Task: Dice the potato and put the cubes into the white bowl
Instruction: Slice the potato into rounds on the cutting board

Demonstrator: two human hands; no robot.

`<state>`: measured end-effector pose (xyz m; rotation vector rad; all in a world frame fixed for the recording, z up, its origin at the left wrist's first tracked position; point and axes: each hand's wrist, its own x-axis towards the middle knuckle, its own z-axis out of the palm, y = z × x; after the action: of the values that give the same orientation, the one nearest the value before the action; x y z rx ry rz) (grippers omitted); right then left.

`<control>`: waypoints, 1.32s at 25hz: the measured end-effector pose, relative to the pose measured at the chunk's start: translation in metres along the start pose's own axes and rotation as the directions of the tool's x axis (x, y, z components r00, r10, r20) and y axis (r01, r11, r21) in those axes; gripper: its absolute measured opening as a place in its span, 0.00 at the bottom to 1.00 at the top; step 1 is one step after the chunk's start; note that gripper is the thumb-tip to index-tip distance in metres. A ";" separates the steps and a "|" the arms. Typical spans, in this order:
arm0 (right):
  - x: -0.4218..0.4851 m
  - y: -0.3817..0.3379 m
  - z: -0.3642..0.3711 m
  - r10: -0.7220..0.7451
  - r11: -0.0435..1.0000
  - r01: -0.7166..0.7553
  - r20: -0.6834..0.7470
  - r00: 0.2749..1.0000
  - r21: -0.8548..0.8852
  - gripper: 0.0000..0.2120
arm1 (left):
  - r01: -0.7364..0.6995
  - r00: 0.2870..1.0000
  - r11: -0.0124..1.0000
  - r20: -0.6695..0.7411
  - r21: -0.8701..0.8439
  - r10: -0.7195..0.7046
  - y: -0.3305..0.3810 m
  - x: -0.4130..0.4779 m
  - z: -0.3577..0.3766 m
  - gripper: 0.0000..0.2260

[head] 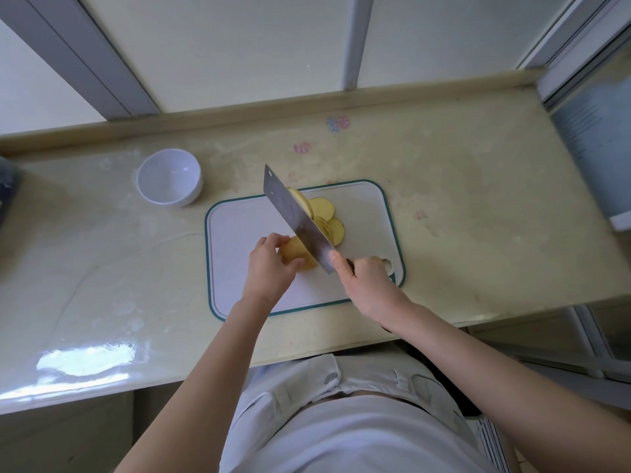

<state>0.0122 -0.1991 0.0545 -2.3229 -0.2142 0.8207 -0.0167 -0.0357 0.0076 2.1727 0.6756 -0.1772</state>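
Observation:
A white cutting board [239, 227] with a green border lies on the counter. On it my left hand [269, 268] grips the uncut piece of potato [295, 252]. My right hand [367, 285] holds the handle of a cleaver [297, 220], index finger along the blade. The blade stands between the potato piece and several cut yellow slices [324, 213] fanned out on its right. One slice leans against the blade. The white bowl [169, 177] stands on the counter to the board's upper left, and I see nothing in it.
The beige counter [478, 199] has a raised back ledge and a glossy wet-looking patch at front left. A dark object [6, 186] sits at the far left edge. A window frame rises behind the counter.

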 end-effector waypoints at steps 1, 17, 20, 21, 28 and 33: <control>-0.001 -0.001 -0.001 -0.005 1.000 0.005 -0.004 1.000 0.004 0.29 | 0.006 1.000 1.000 -0.005 -0.011 -0.006 0.000 0.000 0.000 0.20; -0.011 -0.005 -0.004 0.045 0.999 -0.045 0.017 0.999 -0.029 0.27 | -0.034 0.999 0.996 0.017 0.080 0.033 0.008 0.009 -0.003 0.20; -0.008 -0.009 0.000 0.086 0.996 -0.085 0.026 0.996 -0.033 0.27 | -0.047 0.998 0.994 0.033 0.094 0.044 0.009 0.008 -0.002 0.19; -0.006 -0.011 0.001 0.095 0.995 -0.095 0.022 0.995 -0.033 0.27 | -0.054 0.998 0.994 0.035 0.096 0.050 0.009 0.008 -0.001 0.19; 0.014 -0.032 0.003 0.108 0.992 -0.106 0.026 0.994 -0.066 0.28 | -0.070 0.998 0.993 0.005 0.095 0.070 0.007 0.003 0.003 0.16; 0.026 -0.045 0.002 0.098 0.992 -0.090 0.086 0.991 -0.089 0.20 | -0.067 0.998 0.994 -0.011 0.086 0.068 0.007 0.002 0.003 0.15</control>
<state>0.0343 -0.1540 0.0683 -2.3925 -0.1827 0.9827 -0.0116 -0.0407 0.0096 2.2771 0.6119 -0.1578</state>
